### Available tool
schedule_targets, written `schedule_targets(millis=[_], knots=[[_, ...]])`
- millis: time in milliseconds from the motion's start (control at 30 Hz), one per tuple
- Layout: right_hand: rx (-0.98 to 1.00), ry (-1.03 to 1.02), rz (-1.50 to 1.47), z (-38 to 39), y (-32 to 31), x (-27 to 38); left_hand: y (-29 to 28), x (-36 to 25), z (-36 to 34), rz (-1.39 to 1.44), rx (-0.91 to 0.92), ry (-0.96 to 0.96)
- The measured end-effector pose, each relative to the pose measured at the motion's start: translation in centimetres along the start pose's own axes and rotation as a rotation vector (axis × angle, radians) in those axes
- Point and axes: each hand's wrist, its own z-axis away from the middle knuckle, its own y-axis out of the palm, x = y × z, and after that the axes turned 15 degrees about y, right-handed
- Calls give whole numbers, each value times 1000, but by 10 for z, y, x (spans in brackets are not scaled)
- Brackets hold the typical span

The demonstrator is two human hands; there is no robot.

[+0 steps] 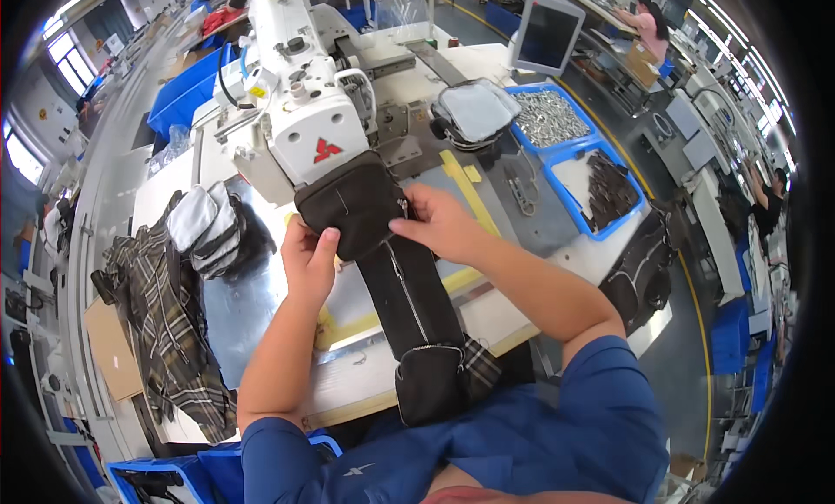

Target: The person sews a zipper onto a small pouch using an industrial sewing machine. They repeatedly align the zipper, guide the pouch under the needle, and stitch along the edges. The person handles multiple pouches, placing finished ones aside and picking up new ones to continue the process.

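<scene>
Two hands (pixel 310 262) (pixel 441 223), pouched strip (pixel 402 291), lengthwise toward torso (pixel 426 447)

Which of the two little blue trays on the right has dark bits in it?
The nearer tray, lower in the picture, has the dark brown bits. The farther tray holds silvery bits instead.

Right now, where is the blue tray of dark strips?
In the head view, the blue tray of dark strips sits right of the right hand, just below the tray of silver metal pieces.
</scene>
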Motion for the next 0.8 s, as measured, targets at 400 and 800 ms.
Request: schedule_targets(millis=[400, 800], knots=[[-820, -802, 12, 200, -113, 147, -14, 36, -3, -395, 370, -116], [-1405, -1013, 313, 412, -136, 186, -14, 48, -4, -319, 431, -275]])
